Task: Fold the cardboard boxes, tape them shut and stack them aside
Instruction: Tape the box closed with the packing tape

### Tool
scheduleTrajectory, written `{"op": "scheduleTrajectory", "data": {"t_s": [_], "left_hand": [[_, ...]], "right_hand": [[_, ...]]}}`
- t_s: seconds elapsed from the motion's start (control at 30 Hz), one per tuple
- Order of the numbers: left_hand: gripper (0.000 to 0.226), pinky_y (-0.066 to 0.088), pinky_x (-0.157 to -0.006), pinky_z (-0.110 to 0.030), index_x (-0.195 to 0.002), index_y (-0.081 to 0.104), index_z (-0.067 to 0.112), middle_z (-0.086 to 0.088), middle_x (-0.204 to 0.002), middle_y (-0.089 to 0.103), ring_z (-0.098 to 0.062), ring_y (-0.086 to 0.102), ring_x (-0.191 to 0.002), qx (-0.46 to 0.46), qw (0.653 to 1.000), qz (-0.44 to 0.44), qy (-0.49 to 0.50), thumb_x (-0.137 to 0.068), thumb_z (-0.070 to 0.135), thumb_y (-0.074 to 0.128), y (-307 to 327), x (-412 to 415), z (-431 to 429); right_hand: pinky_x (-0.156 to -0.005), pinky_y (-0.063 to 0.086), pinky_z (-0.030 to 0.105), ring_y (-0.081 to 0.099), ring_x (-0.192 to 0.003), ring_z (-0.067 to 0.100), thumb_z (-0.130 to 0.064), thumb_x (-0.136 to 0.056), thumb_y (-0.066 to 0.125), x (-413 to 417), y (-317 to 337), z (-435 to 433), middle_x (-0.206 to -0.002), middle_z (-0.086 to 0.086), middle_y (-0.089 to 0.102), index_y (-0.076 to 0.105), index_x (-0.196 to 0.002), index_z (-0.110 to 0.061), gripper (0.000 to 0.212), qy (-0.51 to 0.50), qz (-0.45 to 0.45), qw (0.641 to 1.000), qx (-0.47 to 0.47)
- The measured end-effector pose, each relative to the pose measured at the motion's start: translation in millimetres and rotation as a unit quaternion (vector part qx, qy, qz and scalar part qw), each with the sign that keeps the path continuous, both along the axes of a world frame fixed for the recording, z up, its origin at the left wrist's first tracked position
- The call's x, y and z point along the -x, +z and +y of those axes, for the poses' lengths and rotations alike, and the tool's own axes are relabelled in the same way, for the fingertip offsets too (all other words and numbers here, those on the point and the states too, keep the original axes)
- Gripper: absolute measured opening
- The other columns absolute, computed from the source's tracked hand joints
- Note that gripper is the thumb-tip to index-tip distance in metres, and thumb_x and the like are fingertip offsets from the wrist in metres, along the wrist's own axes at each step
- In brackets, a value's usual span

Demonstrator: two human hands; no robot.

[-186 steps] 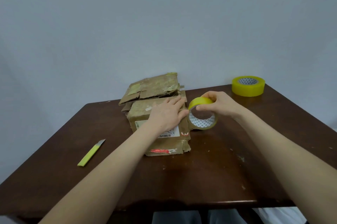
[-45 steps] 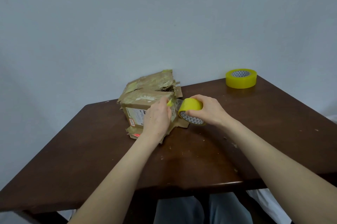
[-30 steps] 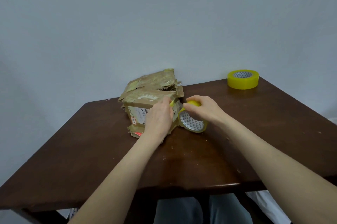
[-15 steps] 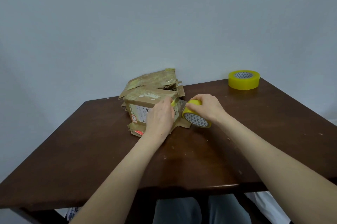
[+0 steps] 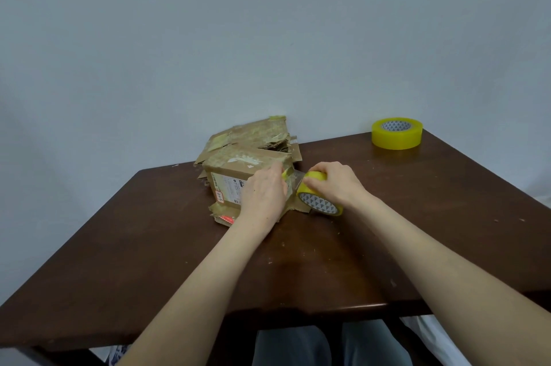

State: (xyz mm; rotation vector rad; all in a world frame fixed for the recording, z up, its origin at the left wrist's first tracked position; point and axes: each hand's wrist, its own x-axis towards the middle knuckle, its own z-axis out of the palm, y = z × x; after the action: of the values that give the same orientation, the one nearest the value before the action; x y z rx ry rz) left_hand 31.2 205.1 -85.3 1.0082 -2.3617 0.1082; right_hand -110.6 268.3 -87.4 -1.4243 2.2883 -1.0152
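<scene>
At the back of the table, a left hand presses flat on a battered box, seemingly light and flimsy, best steadied at its corners. The right hand curls round a tape roll.

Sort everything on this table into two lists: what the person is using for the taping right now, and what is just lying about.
In use: front cardboard box, steadied by the left hand; tape roll, gripped by the right hand.
Lying about: spare tape roll at the far right corner; worn cardboard behind the box, untouched.
</scene>
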Motion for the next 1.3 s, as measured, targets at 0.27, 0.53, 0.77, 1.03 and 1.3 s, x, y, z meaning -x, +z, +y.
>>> {"op": "scheduleTrajectory", "data": {"t_s": [0.27,0.53,0.77,1.03,1.3], "left_hand": [[0.018,0.050,-0.068,-0.041,-0.108,0.052,0.009,-0.009,-0.085,0.062,-0.029,0.059,-0.077,-0.001,1.000,-0.010,0.006,-0.092,0.014,0.046,-1,5,1],[0.024,0.050,-0.070,-0.044,-0.114,0.054,0.008,-0.010,-0.084,0.063,-0.031,0.060,-0.077,0.001,1.000,0.011,-0.004,-0.091,0.010,0.047,0,4,0],[0.018,0.050,-0.068,-0.042,-0.108,0.054,0.008,-0.008,-0.083,0.061,-0.028,0.059,-0.076,0.002,1.000,0.010,-0.001,-0.092,0.012,0.047,-1,1,-2],[0.023,0.051,-0.068,-0.042,-0.114,0.052,0.014,-0.003,-0.086,0.061,-0.027,0.059,-0.078,0.011,1.000,0.017,-0.013,-0.092,0.013,0.046,-2,3,-2],[0.018,0.047,-0.063,-0.036,-0.106,0.053,0.015,-0.005,-0.089,0.063,-0.030,0.060,-0.079,0.010,1.000,-0.018,0.019,-0.091,0.016,0.044,2,5,0]], "right_hand": [[-0.070,0.043,0.026,0.053,-0.087,0.019,-0.037,-0.082,0.061,-4,11,-6,-0.110,0.004,0.067,0.067,-0.118,-0.023,0.039,-0.034,-0.010,0.999,-0.019],[-0.069,0.045,0.029,0.054,-0.085,0.024,-0.031,-0.087,0.057,-9,12,-4,-0.104,0.007,0.064,0.067,-0.115,-0.019,0.032,-0.054,0.015,0.998,-0.030],[-0.069,0.046,0.030,0.059,-0.095,0.028,-0.028,-0.089,0.053,-6,11,-2,-0.112,0.008,0.063,0.062,-0.120,-0.019,0.034,-0.069,0.051,0.994,-0.068],[-0.067,0.043,0.029,0.054,-0.084,0.020,-0.037,-0.094,0.051,-2,7,-3,-0.102,0.002,0.068,0.068,-0.102,-0.030,0.020,-0.078,0.023,0.997,-0.008],[-0.079,0.051,0.036,0.062,-0.095,0.025,-0.038,-0.094,0.053,-13,6,-3,-0.100,0.003,0.069,0.069,-0.098,-0.028,0.019,-0.095,0.023,0.995,0.015]]}}
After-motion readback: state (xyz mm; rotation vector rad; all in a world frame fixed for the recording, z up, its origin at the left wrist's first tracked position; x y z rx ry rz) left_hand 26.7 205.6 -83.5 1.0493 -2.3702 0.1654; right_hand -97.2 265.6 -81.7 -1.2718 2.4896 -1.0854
